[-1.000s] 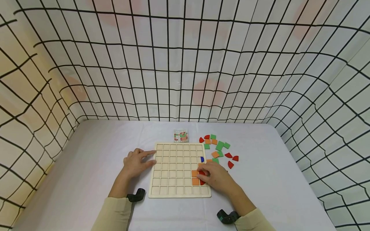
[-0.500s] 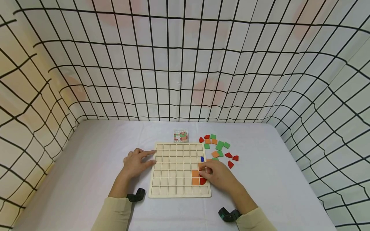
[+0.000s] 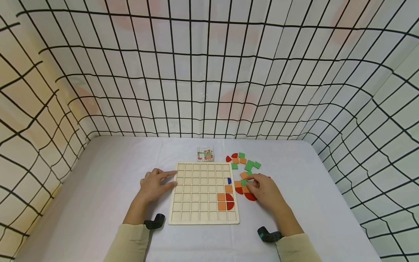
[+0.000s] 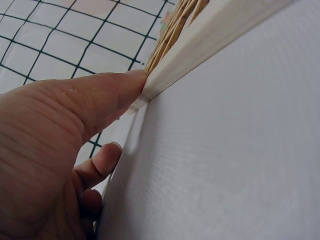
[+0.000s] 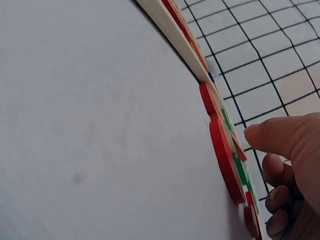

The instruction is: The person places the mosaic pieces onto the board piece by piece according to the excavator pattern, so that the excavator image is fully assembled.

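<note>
Compared with half a second ago, the right hand [image 3: 263, 191] has left the wooden board [image 3: 195, 197] and is now at three o'clock of it, over the loose pieces. Two red quarter pieces [image 3: 230, 201], which the hand was partly covering, are now fully seen between three and four o'clock on the board; together they make a half circle, just beside two orange squares [image 3: 221, 201]. Also uncovered are another orange square [image 3: 228, 189] at three o'clock on the board and some loose red pieces [image 3: 250, 197] outside its edge. The left hand [image 3: 154, 185] has stayed at nine o'clock.

The right forearm comes in from five o'clock. Its thumb and index finger are apart, with the tips close to a green piece [image 3: 243, 182]; I cannot tell whether they touch it. The other fingers are bent inward, as the right wrist view shows. The left forearm comes from seven o'clock; index finger and thumb are spread, both touching the board's left edge. A blue piece [image 3: 229, 181] lies at two o'clock on the board.
</note>
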{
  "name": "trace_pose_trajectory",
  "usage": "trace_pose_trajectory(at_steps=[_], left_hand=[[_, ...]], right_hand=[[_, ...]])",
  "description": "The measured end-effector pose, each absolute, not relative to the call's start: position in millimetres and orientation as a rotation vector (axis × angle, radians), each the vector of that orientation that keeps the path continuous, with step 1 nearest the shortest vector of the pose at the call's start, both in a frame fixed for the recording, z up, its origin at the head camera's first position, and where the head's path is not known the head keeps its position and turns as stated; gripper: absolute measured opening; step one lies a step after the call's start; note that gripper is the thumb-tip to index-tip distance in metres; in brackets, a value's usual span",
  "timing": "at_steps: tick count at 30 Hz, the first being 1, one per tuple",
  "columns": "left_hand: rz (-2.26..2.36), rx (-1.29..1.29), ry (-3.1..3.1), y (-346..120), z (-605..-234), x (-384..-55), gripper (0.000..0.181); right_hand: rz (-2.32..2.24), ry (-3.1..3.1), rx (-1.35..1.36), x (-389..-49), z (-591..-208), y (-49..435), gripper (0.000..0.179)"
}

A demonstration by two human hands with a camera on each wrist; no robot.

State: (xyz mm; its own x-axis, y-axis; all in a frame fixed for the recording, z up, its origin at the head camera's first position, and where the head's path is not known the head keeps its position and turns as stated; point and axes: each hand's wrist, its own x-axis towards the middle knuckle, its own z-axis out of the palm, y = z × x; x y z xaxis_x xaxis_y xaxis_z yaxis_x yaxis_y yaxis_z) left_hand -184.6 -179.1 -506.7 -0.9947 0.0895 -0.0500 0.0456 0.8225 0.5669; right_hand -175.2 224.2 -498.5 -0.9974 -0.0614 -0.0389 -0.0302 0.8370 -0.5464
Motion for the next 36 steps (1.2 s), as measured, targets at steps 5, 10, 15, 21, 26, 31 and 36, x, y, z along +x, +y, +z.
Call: trace_pose_trajectory(at_steps=[5,10,15,21,26,31,36], left_hand=[[0.908,0.108,2.928,-178.8,-506.5,-185.0,0.048],[0.91,0.104,2.925,-178.9,-505.8,-184.9,0.048],[0.911,0.104,2.923,-179.1,-505.3,-184.9,0.048],[0.915,0.103,2.922,-178.6,-504.9,-184.7,0.048],[0.91,0.094,2.92,-178.2,-505.2,-185.0,0.048],[0.913,0.098,2.918,-178.5,-505.9,-185.0,0.048],[0.913,0.104,2.918,-178.8,-506.5,-184.9,0.048]], right_hand=[[-0.831,2.959,-0.082,-177.1,-500.9,232.2,0.025],[-0.826,2.947,-0.102,-178.5,-502.7,234.3,0.026],[-0.806,2.93,-0.102,-178.1,-502.3,234.6,0.03],[-0.78,2.915,-0.115,-178.1,-502.9,234.5,0.036],[-0.753,2.922,-0.126,-178.6,-504.1,233.5,0.038],[-0.753,2.928,-0.109,-179.1,-504.1,232.2,0.035],[-0.749,2.928,-0.106,-178.8,-504.0,231.8,0.035]])
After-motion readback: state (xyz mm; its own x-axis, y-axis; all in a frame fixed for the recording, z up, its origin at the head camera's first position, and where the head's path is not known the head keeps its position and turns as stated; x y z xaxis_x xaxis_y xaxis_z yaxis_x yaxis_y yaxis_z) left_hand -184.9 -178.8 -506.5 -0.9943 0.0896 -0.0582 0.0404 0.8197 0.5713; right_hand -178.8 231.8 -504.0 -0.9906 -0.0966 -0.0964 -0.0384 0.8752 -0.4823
